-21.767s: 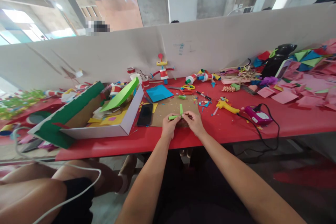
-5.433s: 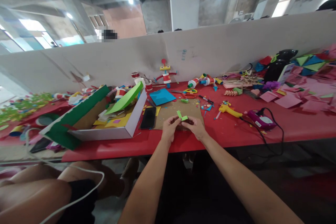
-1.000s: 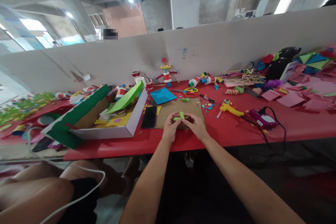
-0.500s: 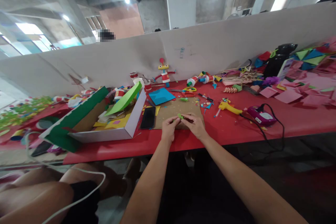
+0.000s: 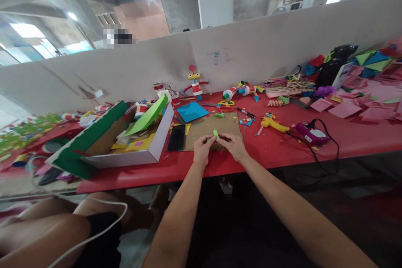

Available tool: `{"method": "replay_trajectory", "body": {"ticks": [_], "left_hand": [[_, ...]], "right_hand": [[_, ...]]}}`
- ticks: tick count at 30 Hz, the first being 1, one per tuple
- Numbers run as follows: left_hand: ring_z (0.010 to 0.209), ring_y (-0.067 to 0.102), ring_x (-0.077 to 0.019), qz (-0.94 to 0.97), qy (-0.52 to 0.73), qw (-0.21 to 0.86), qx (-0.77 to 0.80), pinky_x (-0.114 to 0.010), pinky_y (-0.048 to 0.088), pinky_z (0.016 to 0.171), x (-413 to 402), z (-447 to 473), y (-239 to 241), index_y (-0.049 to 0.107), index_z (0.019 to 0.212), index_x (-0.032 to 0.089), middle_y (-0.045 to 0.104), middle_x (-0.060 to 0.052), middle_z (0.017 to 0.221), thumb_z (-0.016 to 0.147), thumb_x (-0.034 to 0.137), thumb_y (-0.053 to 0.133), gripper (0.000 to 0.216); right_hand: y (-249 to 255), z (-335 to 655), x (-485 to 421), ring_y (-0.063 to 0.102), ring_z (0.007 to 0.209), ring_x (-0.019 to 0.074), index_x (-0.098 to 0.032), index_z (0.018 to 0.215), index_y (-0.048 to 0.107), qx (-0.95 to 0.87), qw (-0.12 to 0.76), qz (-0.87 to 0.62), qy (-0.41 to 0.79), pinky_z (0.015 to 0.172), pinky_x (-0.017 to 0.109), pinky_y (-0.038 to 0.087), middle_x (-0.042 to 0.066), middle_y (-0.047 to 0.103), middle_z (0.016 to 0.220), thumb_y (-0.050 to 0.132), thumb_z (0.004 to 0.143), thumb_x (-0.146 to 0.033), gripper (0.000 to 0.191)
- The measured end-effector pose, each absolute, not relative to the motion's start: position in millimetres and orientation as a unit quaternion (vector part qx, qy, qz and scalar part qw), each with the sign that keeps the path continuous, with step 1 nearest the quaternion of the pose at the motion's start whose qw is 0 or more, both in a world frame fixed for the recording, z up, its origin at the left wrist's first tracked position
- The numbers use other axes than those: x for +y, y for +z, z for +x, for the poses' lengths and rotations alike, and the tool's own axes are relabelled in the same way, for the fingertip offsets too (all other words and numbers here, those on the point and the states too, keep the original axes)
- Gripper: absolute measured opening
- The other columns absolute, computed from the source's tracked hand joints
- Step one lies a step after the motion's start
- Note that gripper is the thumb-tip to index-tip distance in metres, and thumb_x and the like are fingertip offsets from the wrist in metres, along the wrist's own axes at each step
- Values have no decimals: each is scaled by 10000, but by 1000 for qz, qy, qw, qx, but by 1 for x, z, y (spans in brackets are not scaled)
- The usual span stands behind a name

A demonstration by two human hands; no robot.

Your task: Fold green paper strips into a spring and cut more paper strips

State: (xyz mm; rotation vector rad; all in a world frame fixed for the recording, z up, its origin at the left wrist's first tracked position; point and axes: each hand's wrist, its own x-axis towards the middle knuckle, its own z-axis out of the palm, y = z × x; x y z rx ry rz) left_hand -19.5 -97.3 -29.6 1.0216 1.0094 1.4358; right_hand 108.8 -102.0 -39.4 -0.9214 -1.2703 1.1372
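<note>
Between my two hands is a small green paper strip (image 5: 215,133), folded, over the brown cardboard mat (image 5: 201,132). My left hand (image 5: 202,149) pinches it from the left, and my right hand (image 5: 231,145) grips it from the right with the fingertips almost meeting. Part of the strip is hidden behind the fingers. A little folded green paper spring (image 5: 219,115) lies farther back on the mat. Blue paper (image 5: 192,111) overlaps the mat's back left corner, and a black phone (image 5: 176,137) rests at its left edge.
An open box (image 5: 125,159) with paper pieces stands at left. Scissors (image 5: 224,103), a pen (image 5: 245,112) and a yellow glue gun (image 5: 274,124) lie beyond and right. Its cord passes a purple device (image 5: 312,133). A paper-cup robot (image 5: 197,88) stands by the partition. A person's bare knees (image 5: 47,226) show lower left.
The green strip now sticks up more from between my fingertips, showing a flatter, brighter face. My hands stay in nearly the same place; the view has shifted slightly.
</note>
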Motion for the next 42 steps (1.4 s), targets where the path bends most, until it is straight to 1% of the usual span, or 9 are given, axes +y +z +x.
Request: {"method": "replay_trajectory", "body": {"ticks": [5,7,11,16,20,27,32,38,42], "left_hand": [[588,586,-123,431,590,532,427,-248,449,613,-96,-19,-30,685,726,142,666,-21,649,550,335,760,272],[603,594,-128,416,596,551,411,-260,460,623,-96,-19,-29,679,775,143,668,-27,684,584,393,733,320],[573,586,-119,398,599,579,385,-263,467,608,-94,-21,-30,652,884,162,640,-12,654,667,483,646,387],[634,598,-126,420,575,596,372,-255,458,657,-94,-22,-32,682,842,154,671,-35,720,568,350,748,343],[651,603,-133,420,577,586,383,-254,450,671,-95,-21,-32,698,782,153,687,-39,722,528,270,764,288],[686,618,-147,429,570,590,378,-276,449,717,-94,-22,-33,709,778,150,700,-51,736,533,272,758,278],[636,610,-136,413,576,587,390,-265,450,669,-95,-20,-31,708,745,155,698,-38,705,512,268,771,267],[664,612,-145,430,572,577,393,-269,454,685,-97,-20,-28,708,763,149,700,-46,727,517,314,768,302],[618,591,-128,441,568,563,408,-248,445,630,-98,-19,-29,696,755,153,683,-29,679,556,309,747,258]], "right_hand": [[-37,108,-102,636,696,179,-192,937,689,-499,565,-395,526,671,307,495,35,709,804,690,636,-376,353],[-36,109,-102,629,649,167,-189,902,693,-481,572,-402,529,640,292,491,24,703,746,693,629,-364,325],[-34,110,-103,614,599,150,-189,823,691,-436,593,-398,548,607,268,479,5,688,686,707,607,-335,261],[-35,111,-101,604,589,149,-197,779,688,-419,603,-375,566,614,273,471,-7,682,673,715,588,-331,234],[-36,110,-100,589,578,137,-196,780,688,-430,593,-382,563,610,265,458,-5,678,679,713,589,-335,238],[-31,109,-101,566,546,121,-187,746,678,-423,593,-399,557,581,251,448,-13,663,654,712,574,-326,224],[-31,108,-102,570,540,119,-184,738,672,-419,588,-399,566,573,248,459,-15,658,641,718,570,-324,223],[-28,108,-104,573,542,125,-181,731,666,-421,587,-401,563,573,258,479,-8,657,635,725,557,-352,251],[-25,106,-105,567,516,132,-180,740,660,-420,571,-421,566,526,263,480,-5,642,604,723,558,-388,283]]}}
